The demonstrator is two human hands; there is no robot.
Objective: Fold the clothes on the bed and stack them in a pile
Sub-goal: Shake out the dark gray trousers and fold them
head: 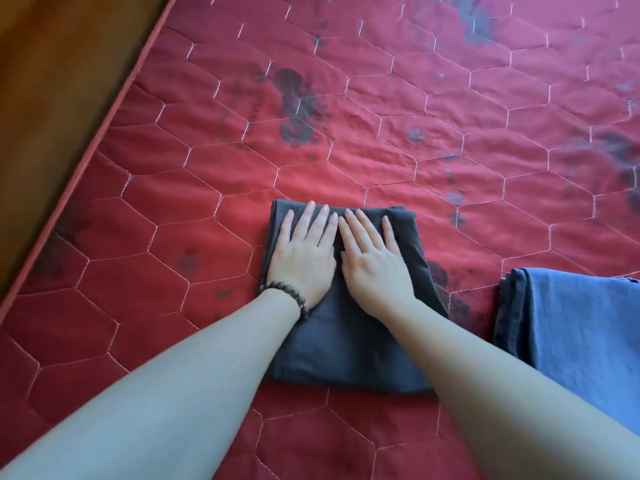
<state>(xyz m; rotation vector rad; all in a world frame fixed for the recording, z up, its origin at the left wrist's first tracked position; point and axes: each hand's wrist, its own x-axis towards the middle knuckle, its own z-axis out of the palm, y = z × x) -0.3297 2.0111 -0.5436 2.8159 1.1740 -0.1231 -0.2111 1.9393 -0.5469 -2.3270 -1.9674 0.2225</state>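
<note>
A dark grey garment [346, 348], folded into a compact rectangle, lies on the red quilted bed [415, 150] just in front of me. My left hand [304, 251], with a bead bracelet at the wrist, presses flat on its far left part, fingers straight. Beside it my right hand [372, 254] lies flat on the far right part, fingers straight too. The two hands almost touch at the middle of the garment. A folded blue garment [581, 327] rests on the bed to the right, apart from the grey one.
The bed cover carries dark faded flower prints and white hexagon stitching. Its piped left edge [86, 140] runs diagonally, with brown wooden floor [52, 81] beyond it. The blue garment reaches the frame's right border.
</note>
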